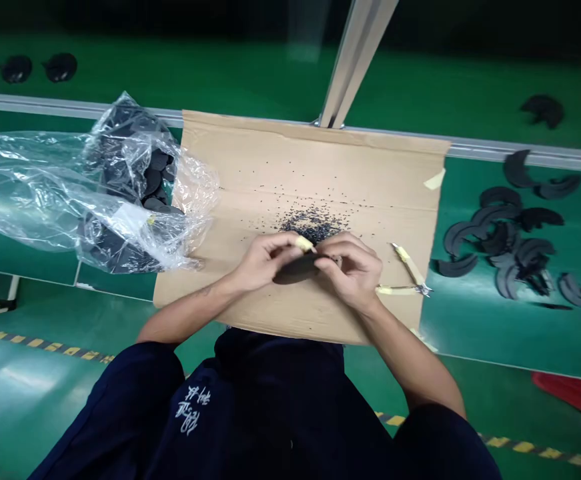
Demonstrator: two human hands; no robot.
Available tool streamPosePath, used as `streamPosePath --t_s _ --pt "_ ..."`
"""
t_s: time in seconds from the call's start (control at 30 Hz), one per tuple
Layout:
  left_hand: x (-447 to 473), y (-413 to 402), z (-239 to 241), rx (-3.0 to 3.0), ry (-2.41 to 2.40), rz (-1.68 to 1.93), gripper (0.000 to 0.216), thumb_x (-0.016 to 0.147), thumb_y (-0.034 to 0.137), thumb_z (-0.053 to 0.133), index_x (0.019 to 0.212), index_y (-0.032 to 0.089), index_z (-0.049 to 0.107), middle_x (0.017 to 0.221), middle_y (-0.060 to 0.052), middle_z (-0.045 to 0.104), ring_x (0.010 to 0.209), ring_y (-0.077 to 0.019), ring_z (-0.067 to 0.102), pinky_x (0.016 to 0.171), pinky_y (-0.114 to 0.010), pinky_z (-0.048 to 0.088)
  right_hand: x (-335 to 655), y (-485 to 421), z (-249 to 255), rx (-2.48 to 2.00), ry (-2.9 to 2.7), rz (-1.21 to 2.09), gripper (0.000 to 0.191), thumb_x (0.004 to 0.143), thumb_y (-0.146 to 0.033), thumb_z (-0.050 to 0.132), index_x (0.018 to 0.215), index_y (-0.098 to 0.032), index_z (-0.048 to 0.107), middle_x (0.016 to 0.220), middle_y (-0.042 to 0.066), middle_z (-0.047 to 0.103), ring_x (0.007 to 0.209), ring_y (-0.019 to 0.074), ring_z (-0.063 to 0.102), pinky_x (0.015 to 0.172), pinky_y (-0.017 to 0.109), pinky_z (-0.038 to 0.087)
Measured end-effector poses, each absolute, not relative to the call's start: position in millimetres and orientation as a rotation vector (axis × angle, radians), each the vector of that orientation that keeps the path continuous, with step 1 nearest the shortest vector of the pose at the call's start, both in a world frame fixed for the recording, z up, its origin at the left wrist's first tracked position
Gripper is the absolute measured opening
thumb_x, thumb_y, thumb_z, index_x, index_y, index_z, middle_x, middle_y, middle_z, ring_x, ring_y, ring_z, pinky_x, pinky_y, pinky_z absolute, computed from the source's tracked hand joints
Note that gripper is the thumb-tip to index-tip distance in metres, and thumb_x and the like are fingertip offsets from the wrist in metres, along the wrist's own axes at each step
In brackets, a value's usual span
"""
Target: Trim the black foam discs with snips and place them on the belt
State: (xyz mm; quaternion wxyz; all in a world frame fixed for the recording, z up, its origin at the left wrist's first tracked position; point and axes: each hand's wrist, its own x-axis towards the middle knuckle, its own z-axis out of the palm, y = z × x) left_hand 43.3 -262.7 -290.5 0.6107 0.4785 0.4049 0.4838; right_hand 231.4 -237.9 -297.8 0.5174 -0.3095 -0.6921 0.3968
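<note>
Both hands meet over a sheet of brown cardboard (270,167) on a green table. My left hand (263,260) is closed on a curved black part (295,270), with a yellowish wrap on its thumb tip. My right hand (353,270) is closed on the same part from the right. Just beyond the hands lies a heap of small black trimmings (313,223).
A clear plastic bag (95,193) holding black parts lies to the left. Several loose black curved parts (510,247) are spread on the right. Small cutters with taped handles (407,277) lie on the cardboard beside my right hand. A metal rail (520,152) crosses the table behind.
</note>
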Motion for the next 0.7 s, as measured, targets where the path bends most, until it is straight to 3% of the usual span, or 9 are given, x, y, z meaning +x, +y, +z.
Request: streamPosePath --t_s 0.07,0.17,0.27,0.37,0.43,0.53,0.7 --pt "45.3 -263.8 -290.8 1.026 0.971 1.116 0.055 0.083 0.071 0.066 0.099 0.019 0.078 0.096 -0.006 0.076 0.090 -0.0182 0.072 0.081 -0.027 0.057 229.7 -239.2 -294.7 -0.861 -1.641 0.872 0.018 0.093 -0.035 0.070 0.081 -0.022 0.067 0.080 0.002 0.067 0.074 0.0156 0.064 0.071 0.031 0.054" --pt "45.0 -266.5 -287.7 1.050 1.054 1.045 0.051 0.073 0.058 0.084 0.102 0.017 0.078 0.102 -0.007 0.077 0.098 -0.0219 0.072 0.088 -0.029 0.057 246.5 -248.0 -289.6 -1.018 -1.889 0.802 0.025 0.100 -0.042 0.059 0.094 -0.021 0.070 0.090 0.006 0.070 0.080 0.0167 0.065 0.073 0.031 0.054" --pt "41.3 -270.3 -284.3 0.975 1.145 1.052 0.043 0.072 0.047 0.087 0.099 0.014 0.077 0.101 -0.008 0.078 0.094 -0.0215 0.072 0.088 -0.030 0.058 284.3 -272.7 -288.0 -1.437 -2.196 0.539 0.040 0.105 -0.051 0.043 0.115 -0.022 0.069 0.093 0.008 0.073 0.079 0.0186 0.067 0.071 0.031 0.052" --pt "37.0 -272.7 -283.1 0.876 1.197 1.075 0.045 0.069 0.046 0.088 0.097 0.013 0.077 0.097 -0.009 0.078 0.089 -0.0213 0.073 0.084 -0.031 0.059 322.4 -306.9 -291.0 -1.899 -2.175 0.346 0.048 0.105 -0.053 0.038 0.119 -0.018 0.067 0.075 0.009 0.071 0.062 0.0212 0.063 0.056 0.030 0.042" --pt "35.4 -272.3 -283.4 0.889 1.218 1.053 0.044 0.068 0.045 0.088 0.097 0.013 0.076 0.096 -0.008 0.078 0.089 -0.0212 0.073 0.084 -0.031 0.060 339.1 -327.6 -292.7 -2.114 -2.188 0.298 0.047 0.105 -0.054 0.037 0.115 -0.019 0.068 0.083 0.010 0.073 0.061 0.0211 0.063 0.053 0.029 0.038" --pt "36.0 -269.4 -284.3 0.981 1.199 0.974 0.043 0.071 0.044 0.087 0.101 0.014 0.077 0.100 -0.008 0.078 0.092 -0.0217 0.073 0.087 -0.031 0.060 352.8 -348.9 -291.1 -2.193 -2.178 0.295 0.042 0.105 -0.049 0.038 0.110 -0.021 0.069 0.096 0.010 0.073 0.071 0.0218 0.066 0.057 0.030 0.042" --pt "42.4 -266.5 -284.2 1.123 1.158 0.867 0.045 0.076 0.046 0.084 0.108 0.015 0.076 0.112 -0.010 0.078 0.101 -0.0239 0.073 0.093 -0.033 0.059 372.4 -363.6 -283.5 -2.244 -2.085 0.282 0.037 0.105 -0.042 0.038 0.115 -0.021 0.067 0.097 0.010 0.067 0.091 0.0244 0.064 0.069 0.031 0.049"
